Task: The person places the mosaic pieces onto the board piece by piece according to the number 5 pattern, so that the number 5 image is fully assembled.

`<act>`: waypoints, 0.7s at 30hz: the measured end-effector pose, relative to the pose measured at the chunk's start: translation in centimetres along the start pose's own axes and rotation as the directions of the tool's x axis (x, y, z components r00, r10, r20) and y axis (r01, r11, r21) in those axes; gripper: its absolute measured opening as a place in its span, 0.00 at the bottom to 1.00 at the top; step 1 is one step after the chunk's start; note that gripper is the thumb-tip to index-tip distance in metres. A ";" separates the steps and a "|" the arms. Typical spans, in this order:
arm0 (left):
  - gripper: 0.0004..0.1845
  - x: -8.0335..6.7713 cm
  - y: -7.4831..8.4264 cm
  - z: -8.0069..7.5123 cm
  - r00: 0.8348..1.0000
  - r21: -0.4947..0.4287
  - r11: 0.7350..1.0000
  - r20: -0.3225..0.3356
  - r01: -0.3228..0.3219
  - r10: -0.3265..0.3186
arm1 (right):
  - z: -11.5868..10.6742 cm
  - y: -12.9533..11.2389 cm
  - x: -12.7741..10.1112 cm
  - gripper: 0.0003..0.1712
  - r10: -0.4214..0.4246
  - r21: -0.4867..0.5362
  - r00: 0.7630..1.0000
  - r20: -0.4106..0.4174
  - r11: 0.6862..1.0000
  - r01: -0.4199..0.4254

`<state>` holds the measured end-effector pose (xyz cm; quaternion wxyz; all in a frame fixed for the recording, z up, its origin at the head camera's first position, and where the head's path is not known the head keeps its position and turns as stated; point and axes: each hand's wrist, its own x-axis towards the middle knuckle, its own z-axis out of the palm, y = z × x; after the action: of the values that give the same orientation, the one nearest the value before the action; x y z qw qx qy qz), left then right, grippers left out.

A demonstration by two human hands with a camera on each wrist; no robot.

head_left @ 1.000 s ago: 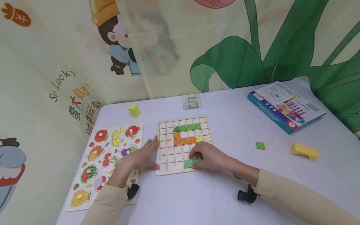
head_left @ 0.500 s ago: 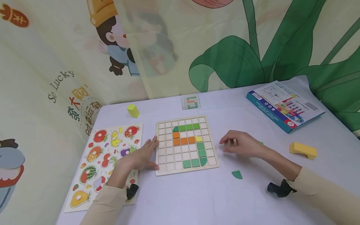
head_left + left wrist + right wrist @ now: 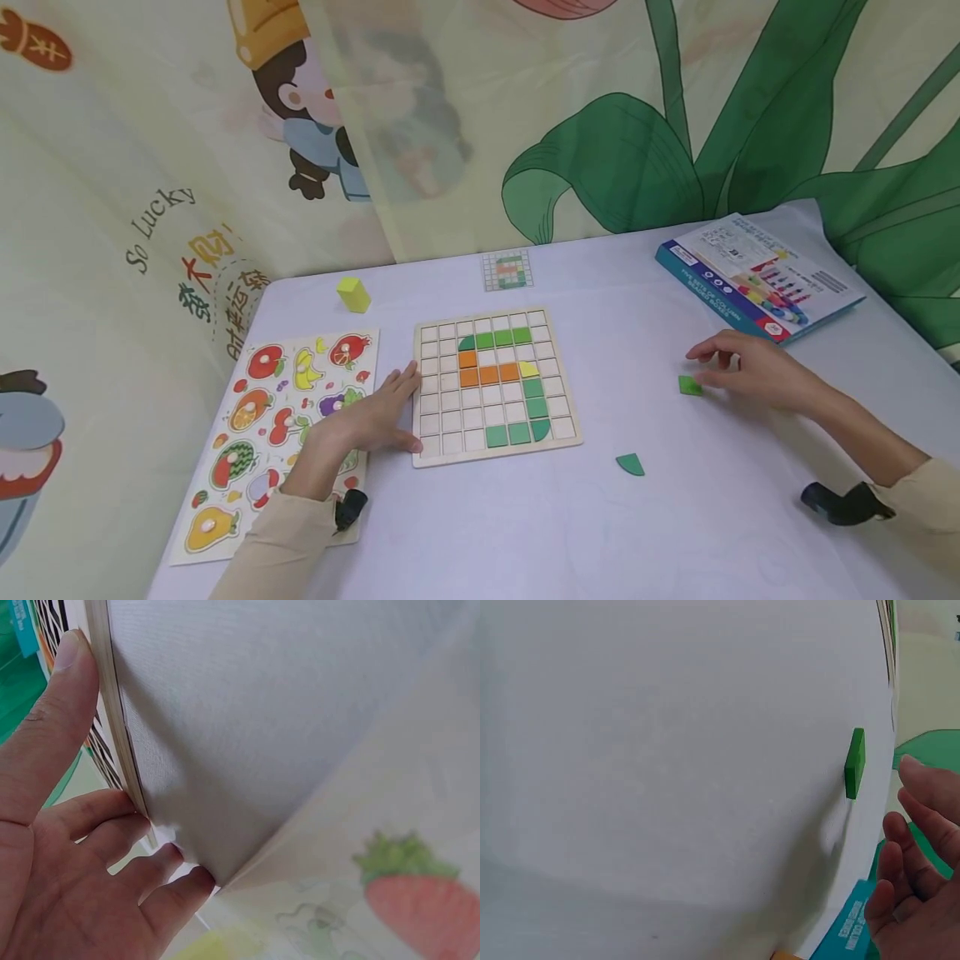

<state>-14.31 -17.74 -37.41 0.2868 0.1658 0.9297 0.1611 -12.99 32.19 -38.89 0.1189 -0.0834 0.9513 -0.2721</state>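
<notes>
My left hand (image 3: 372,418) rests against the left edge of a wooden grid board (image 3: 437,402), thumb and fingertips touching its side. Green, orange and yellow tiles fill some of the board's squares in an S-like line. Over on the right, my right hand (image 3: 757,372) hovers just above a small green square tile (image 3: 688,386). The right wrist view shows that tile (image 3: 855,763) lying on the white cloth, a little apart from the loosely bent fingers (image 3: 930,787). Between board and right hand lies a dark green quarter-round tile (image 3: 631,465).
A fruit peg puzzle (image 3: 251,446) lies left of the board, partly under the left forearm. Behind stand a yellow-green block (image 3: 353,295) and a small pattern card (image 3: 507,271). A boxed set (image 3: 757,279) lies at the back right, close beyond the right hand.
My right hand has left the board's lower right, uncovering green tiles there, and moved right to the loose green square tile. My left hand has stayed at the board's edge.
</notes>
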 end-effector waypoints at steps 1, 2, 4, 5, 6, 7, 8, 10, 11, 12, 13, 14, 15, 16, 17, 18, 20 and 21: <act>0.55 0.0 0.0 0.0 1.000 0.000 1.000 0.000 0.001 -0.001 | 0.1 0.0 -0.2 0.24 -0.012 0.002 1.000 0.005 1.000 0.012; 0.55 -0.1 0.0 -0.1 1.000 0.001 1.000 0.000 0.001 -0.001 | 0.2 -0.1 -0.5 0.23 -0.031 0.000 0.999 0.011 1.000 0.031; 0.54 -0.1 0.1 -0.1 1.000 0.004 1.000 0.001 0.003 -0.003 | 0.8 -0.7 -0.9 0.22 -0.064 0.005 0.997 0.034 0.998 0.064; 0.54 -0.2 0.1 -0.2 1.000 0.006 1.000 0.000 0.004 -0.004 | 1.2 -1.1 -1.1 0.22 -0.084 0.016 0.995 0.053 0.996 0.084; 0.54 -0.2 0.1 -0.2 1.000 0.008 1.000 -0.001 0.006 -0.006 | 1.6 -1.5 -1.2 0.21 -0.108 0.031 0.991 0.074 0.994 0.106; 0.54 -0.2 0.0 -0.2 1.000 0.009 1.000 -0.001 0.008 -0.008 | 2.1 -2.0 -1.4 0.20 -0.130 0.037 0.987 0.092 0.991 0.127; 0.54 -0.2 0.0 -0.2 1.000 0.009 1.000 0.000 0.011 -0.011 | 2.5 -2.5 -1.6 0.20 -0.151 0.044 0.982 0.111 0.988 0.147; 0.54 -0.2 0.0 -0.2 1.000 0.004 1.000 0.001 0.013 -0.013 | 3.5 -3.4 -1.8 0.19 -0.195 0.069 0.969 0.152 0.980 0.186; 0.54 -0.2 0.0 -0.1 1.000 0.000 1.000 0.002 0.014 -0.014 | 4.0 -3.8 -2.0 0.19 -0.216 0.079 0.961 0.172 0.976 0.205; 0.54 -0.2 0.0 -0.1 1.000 -0.004 1.000 0.003 0.015 -0.015 | 4.5 -4.1 -2.1 0.19 -0.235 0.088 0.953 0.192 0.971 0.221; 0.54 -0.2 0.0 -0.1 1.000 -0.007 1.000 0.005 0.015 -0.015 | 4.9 -4.5 -2.2 0.19 -0.251 0.096 0.945 0.210 0.967 0.235; 0.54 -0.2 0.0 -0.1 1.000 -0.011 1.000 0.006 0.015 -0.015 | 5.3 -4.8 -2.3 0.19 -0.262 0.101 0.938 0.226 0.964 0.245; 0.54 -0.2 0.0 0.0 1.000 -0.012 1.000 0.006 0.015 -0.015 | 5.6 -5.0 -2.4 0.19 -0.269 0.099 0.934 0.236 0.963 0.252; 0.54 -0.2 0.0 0.0 1.000 -0.014 1.000 0.007 0.016 -0.016 | 5.9 -5.2 -2.5 0.19 -0.274 0.097 0.931 0.241 0.961 0.258; 0.55 -0.1 0.0 0.0 1.000 -0.013 1.000 0.008 0.014 -0.014 | 6.2 -5.3 -2.6 0.19 -0.275 0.089 0.931 0.242 0.961 0.260; 0.55 -0.1 0.1 0.0 1.000 -0.011 1.000 0.008 0.012 -0.012 | 6.4 -5.5 -2.6 0.18 -0.273 0.080 0.932 0.239 0.962 0.262; 0.55 -0.1 0.1 0.0 1.000 -0.006 1.000 0.009 0.014 -0.014 | 6.7 -5.6 -2.7 0.16 -0.263 0.060 0.938 0.227 0.965 0.256; 0.55 -0.1 0.1 0.0 1.000 -0.001 1.000 0.009 0.011 -0.011 | 6.8 -5.6 -2.7 0.15 -0.259 0.055 0.940 0.221 0.966 0.253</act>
<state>-14.26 -17.69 -37.32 0.2919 0.1612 0.9293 0.1590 -7.98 24.71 -40.96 0.1911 -0.2353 0.9089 -0.2864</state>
